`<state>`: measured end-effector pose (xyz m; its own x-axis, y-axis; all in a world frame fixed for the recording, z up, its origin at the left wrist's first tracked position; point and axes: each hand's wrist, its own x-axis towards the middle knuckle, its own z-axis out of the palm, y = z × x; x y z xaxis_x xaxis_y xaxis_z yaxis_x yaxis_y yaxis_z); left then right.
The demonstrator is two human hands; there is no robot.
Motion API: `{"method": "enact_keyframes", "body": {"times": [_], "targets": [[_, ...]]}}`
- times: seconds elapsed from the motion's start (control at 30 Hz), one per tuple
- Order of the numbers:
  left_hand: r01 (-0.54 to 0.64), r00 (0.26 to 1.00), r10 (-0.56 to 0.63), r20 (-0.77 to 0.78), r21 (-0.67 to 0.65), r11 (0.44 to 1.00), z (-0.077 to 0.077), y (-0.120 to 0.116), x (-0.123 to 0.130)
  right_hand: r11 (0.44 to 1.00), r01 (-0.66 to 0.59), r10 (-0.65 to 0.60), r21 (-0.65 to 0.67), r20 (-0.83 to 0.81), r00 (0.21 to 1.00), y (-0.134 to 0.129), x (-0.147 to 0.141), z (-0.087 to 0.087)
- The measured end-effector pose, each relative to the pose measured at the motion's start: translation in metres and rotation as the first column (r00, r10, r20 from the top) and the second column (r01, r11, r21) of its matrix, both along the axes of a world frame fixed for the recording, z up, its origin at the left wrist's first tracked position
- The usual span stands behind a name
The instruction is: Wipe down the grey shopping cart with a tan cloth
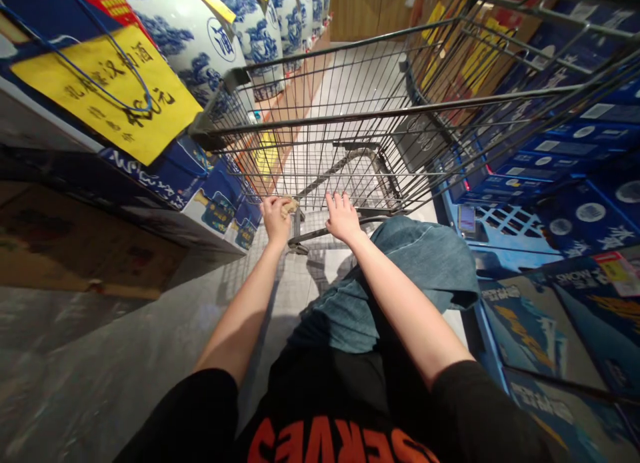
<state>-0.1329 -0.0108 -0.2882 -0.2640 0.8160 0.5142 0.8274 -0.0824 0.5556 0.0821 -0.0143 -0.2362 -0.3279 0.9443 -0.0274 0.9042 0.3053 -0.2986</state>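
Observation:
A wire shopping cart (340,120) stands tilted across the view in front of me. My left hand (274,216) is closed round a crumpled beige cloth (289,207), held against the lower left part of the cart near its frame. To the right, my right hand (343,216) has its fingers stretched out and spread at the lower wire edge of the basket. It holds nothing; whether the fingertips press on the wires I cannot tell. Below the hands runs the cart's dark lower frame (315,235), with a caster at its end.
Large blue-and-white jars (190,33) line the left side behind a yellow price sign (110,90) and stacked boxes (220,213). On the right are stacked blue cartons (590,213) and a blue plastic pallet (520,230). My bent knee (425,256) is close to the cart.

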Motion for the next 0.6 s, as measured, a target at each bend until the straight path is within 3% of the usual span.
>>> {"method": "enact_keyframes", "body": {"times": [0.13,0.3,0.43,0.6], "targets": [[0.124,0.992,-0.126,-0.023,-0.046,0.991,0.002,0.000,-0.002,1.000,-0.012,0.013,-0.022,0.009,1.000,-0.002,0.002,0.002],[0.024,0.999,-0.027,0.033,0.069,0.997,0.006,0.000,-0.017,1.000,0.000,0.000,-0.006,0.034,0.999,-0.010,-0.001,0.009],[0.036,0.999,-0.035,0.028,-0.027,0.999,-0.001,0.000,-0.002,0.997,0.033,-0.036,0.070,0.033,0.999,-0.020,-0.008,0.018],[0.111,0.994,-0.111,-0.015,-0.004,0.994,0.006,0.000,-0.003,0.980,-0.106,0.111,0.167,-0.019,0.994,-0.013,-0.010,0.016]]}}
